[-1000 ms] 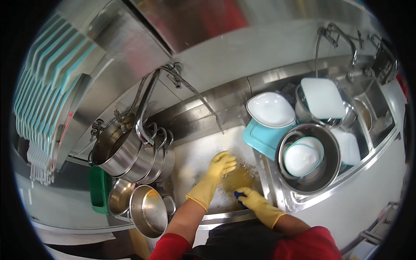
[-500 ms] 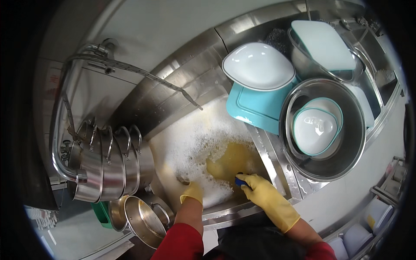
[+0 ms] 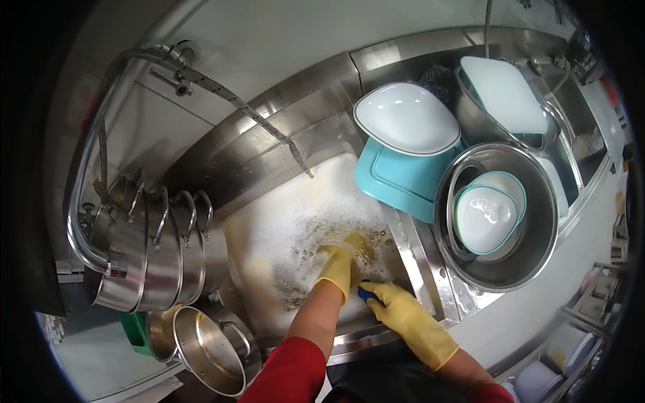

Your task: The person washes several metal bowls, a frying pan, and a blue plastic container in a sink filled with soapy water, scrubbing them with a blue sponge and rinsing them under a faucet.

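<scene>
My left hand (image 3: 338, 263), in a yellow rubber glove, reaches into the soapy water (image 3: 275, 221) of a steel sink (image 3: 411, 255). Its fingers are under the foam, so whether they hold anything is hidden. Over the front right part of the basin, my right hand (image 3: 406, 319), gloved the same way, is closed around a small dark blue object (image 3: 365, 293), perhaps a scrubber; most of it is covered by the fingers. White suds lie thick toward the back and left of the water, thinner with bubbles around my left hand.
Nested steel pots (image 3: 168, 248) stand left, above an open pot (image 3: 209, 352) and a green container (image 3: 136, 332). A hose (image 3: 269, 127) hangs over the sink. To the right are a white dish (image 3: 408, 117), a turquoise tray (image 3: 396, 178) and a steel bowl (image 3: 544, 235) holding smaller bowls (image 3: 487, 218).
My left hand has moved right and farther into the water, and suds now spread where yellowish water showed. My right hand keeps its grip on the blue object, shifted slightly. The view has tilted a little.
</scene>
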{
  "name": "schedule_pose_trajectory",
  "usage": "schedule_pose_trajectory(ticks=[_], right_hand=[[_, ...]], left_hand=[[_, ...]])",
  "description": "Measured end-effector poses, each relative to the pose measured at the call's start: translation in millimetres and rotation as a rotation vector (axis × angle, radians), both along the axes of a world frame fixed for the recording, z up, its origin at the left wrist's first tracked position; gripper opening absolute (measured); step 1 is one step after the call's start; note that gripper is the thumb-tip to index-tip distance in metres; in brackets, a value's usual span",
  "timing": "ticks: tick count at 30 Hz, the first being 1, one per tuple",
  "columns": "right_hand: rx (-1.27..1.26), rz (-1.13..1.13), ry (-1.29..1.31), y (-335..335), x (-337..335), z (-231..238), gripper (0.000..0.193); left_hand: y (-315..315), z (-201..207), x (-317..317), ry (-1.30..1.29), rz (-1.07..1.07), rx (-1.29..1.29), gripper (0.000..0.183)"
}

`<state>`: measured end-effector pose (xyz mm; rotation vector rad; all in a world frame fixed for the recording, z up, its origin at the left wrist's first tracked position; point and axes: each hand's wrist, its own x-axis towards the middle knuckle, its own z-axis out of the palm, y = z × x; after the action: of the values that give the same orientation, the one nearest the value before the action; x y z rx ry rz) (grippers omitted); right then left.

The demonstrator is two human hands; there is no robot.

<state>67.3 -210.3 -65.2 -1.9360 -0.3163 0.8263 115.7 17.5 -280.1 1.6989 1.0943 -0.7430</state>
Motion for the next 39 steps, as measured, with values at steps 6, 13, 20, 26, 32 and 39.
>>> schedule_pose_trajectory(ticks=[6, 13, 20, 26, 32, 39], right_hand=[[-0.014, -0.002, -0.062, -0.7, -5.7, -11.7, 0.041], [-0.002, -0.004, -0.024, 0.8, -2.0, -3.1, 0.041], [0.026, -0.030, -0.121, -0.7, -8.8, -14.6, 0.041], [0.035, 0.104, -0.145, -6.7, -14.7, -9.8, 0.040], [0.424, -0.242, 0.454, -14.9, -23.8, -8.8, 0.038], [0.786, -0.446, 0.553, -14.3, 8.1, 42.1, 0.036]], left_hand=[[-23.1, 22.0, 31.0, -0.010, 0.121, -0.262, 0.060], [-41.1, 12.9, 28.5, 0.046, 0.159, -0.554, 0.059], [-70.7, -9.0, -24.0, 0.128, 0.314, -0.967, 0.060], [-62.9, -7.9, -59.4, 0.155, 0.502, -1.213, 0.062], [-28.9, -12.7, -86.2, 0.128, 0.836, -1.486, 0.065], [-14.4, 119.6, -74.3, -0.452, 0.477, -1.410, 0.070]])
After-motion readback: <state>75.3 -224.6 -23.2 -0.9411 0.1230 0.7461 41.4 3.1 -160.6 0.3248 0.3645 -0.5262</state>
